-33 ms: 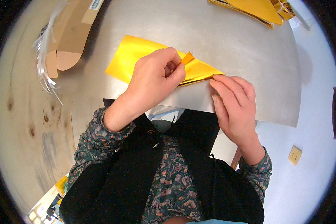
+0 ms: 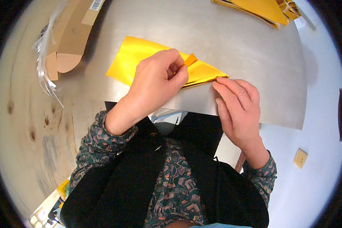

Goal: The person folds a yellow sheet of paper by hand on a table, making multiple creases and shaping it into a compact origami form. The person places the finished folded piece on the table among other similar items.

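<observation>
- A folded sheet of shiny yellow paper (image 2: 140,59) is seen lying on a grey metal sheet (image 2: 224,34) that covers the table, toward the sheet's near edge and just in front of the person's chest.
- The left hand (image 2: 155,85) is laid over the middle of the yellow paper, its grip narrowed to a pinch: a small orange-backed flap (image 2: 190,59) of the paper is held up between thumb and fingertips.
- The right hand (image 2: 237,106) is rested flat at the paper's right-hand point, fingers stretched and close together, the fingertips (image 2: 221,80) pressed on the folded edge; nothing is clasped in it, the paper only being held down.
- The two hands are kept near each other but apart, with the paper's pointed right end between them.
- A flattened brown cardboard box (image 2: 66,40) is seen at the far left corner, partly on the metal sheet and partly on the bare wooden table (image 2: 22,114), with crumpled clear plastic wrap (image 2: 43,64) just beside it on the left.
- A stack of further yellow sheets (image 2: 262,9) is shown at the far right edge of the metal sheet, well apart from the hands.
- Patterned sleeves and a dark vest (image 2: 121,190) are worn by the person, filling the lower part of the view.
</observation>
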